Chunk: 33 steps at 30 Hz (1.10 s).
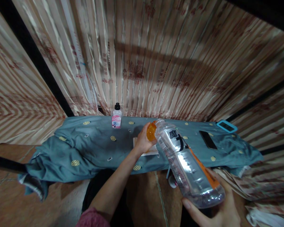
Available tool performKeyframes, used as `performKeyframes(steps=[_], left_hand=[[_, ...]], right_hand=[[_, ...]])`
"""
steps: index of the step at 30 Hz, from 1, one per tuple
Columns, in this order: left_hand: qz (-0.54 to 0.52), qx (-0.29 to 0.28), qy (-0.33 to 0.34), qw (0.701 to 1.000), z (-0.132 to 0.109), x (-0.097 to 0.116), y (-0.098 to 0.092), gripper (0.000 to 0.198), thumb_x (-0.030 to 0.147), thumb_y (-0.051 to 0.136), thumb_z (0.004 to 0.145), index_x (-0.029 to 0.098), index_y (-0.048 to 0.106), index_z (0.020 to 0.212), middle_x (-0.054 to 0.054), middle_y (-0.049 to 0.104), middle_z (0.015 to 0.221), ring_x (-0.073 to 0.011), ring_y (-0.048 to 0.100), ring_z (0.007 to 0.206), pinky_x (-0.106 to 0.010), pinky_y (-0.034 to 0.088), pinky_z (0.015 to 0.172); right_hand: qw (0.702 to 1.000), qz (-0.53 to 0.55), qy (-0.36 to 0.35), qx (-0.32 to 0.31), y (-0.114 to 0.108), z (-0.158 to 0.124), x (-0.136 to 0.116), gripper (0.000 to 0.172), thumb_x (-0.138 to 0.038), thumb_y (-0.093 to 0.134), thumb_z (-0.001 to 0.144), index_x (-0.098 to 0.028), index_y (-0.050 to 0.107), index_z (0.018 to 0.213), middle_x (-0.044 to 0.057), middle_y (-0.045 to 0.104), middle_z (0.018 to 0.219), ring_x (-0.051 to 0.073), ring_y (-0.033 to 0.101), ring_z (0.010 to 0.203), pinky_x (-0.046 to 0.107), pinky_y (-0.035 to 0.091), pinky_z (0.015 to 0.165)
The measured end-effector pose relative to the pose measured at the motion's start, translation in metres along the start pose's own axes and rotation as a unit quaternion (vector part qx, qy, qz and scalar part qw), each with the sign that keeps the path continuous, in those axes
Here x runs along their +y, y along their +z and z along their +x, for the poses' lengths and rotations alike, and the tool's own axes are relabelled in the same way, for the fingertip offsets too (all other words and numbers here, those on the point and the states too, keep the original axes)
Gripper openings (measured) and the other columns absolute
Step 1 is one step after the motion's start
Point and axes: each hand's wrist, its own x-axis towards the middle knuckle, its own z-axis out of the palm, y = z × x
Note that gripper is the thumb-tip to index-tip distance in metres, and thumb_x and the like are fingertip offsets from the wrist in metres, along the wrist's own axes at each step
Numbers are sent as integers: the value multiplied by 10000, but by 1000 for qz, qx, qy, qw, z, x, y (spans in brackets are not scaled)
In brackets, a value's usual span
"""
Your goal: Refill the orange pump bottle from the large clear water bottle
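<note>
A large clear plastic bottle (180,157) with a silver and orange label slants across the front of the bench, its mouth up and to the left. Around its base, my right hand (217,205) has a grip from below and the right side. My left hand (143,138) is closed on an orange see-through cap (151,131) beside the bottle's mouth. Whether the cap touches the neck I cannot tell. Beneath my left hand lies a flat white item (150,151), partly hidden, perhaps paper.
A teal cloth (97,151) with yellow pineapple prints covers the narrow bench. Toward the back left stands a small black-capped bottle (116,118) with a pink label. A black phone (207,140) and a blue-framed object (226,126) lie on the right. Striped curtains (137,63) hang behind.
</note>
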Motion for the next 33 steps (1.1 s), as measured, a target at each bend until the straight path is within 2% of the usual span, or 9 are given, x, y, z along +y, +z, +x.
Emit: performKeyframes(steps=[7, 11, 17, 21, 26, 33], left_hand=[[-16, -19, 24, 999, 1, -4, -4, 812, 250, 735, 683, 188, 409, 1425, -151, 607, 1382, -325, 611, 1252, -494, 450, 1121], [-46, -29, 19, 998, 0, -5, -8, 700, 226, 573, 752, 207, 416, 1434, -105, 608, 1397, -292, 592, 1274, -472, 422, 1148], [-73, -24, 9, 997, -1, -3, -11, 596, 279, 426, 818, 215, 473, 1409, -69, 605, 1413, -266, 555, 1319, -424, 400, 1167], [-74, -23, -6, 997, -1, 0, -11, 603, 269, 408, 814, 218, 476, 1411, -57, 607, 1415, -256, 542, 1333, -412, 394, 1172], [-65, -20, -10, 998, -1, -1, -11, 602, 299, 446, 808, 230, 482, 1405, -50, 613, 1406, -255, 552, 1312, -403, 410, 1158], [-49, -17, 0, 999, -1, -2, -9, 607, 263, 461, 786, 248, 495, 1392, -41, 640, 1372, -261, 595, 1262, -433, 443, 1130]], right_hand=[[1000, 12, -3, 0, 1, 0, 0, 1051, -899, 640, 551, -180, 506, 1306, 156, 696, 1128, 335, 698, 947, 446, 548, 832], [1000, 14, 15, -4, 0, 0, 0, 1069, -905, 643, 530, -189, 496, 1311, 144, 702, 1094, 340, 694, 927, 459, 539, 819], [1000, 16, 14, -9, 0, 0, 4, 973, -817, 680, 573, -205, 489, 1305, 129, 686, 1084, 364, 663, 1004, 482, 495, 851], [1000, 15, 11, -5, 2, 0, 4, 975, -784, 684, 589, -194, 481, 1338, 133, 683, 1095, 357, 669, 988, 480, 501, 846], [1000, -12, -11, 3, 3, 0, 4, 1052, -843, 627, 609, -191, 452, 1415, 141, 677, 1122, 369, 674, 1012, 507, 509, 878], [1000, -17, -1, 9, 5, -3, 10, 1062, -828, 654, 595, -174, 469, 1410, 146, 699, 1134, 351, 706, 978, 465, 569, 855]])
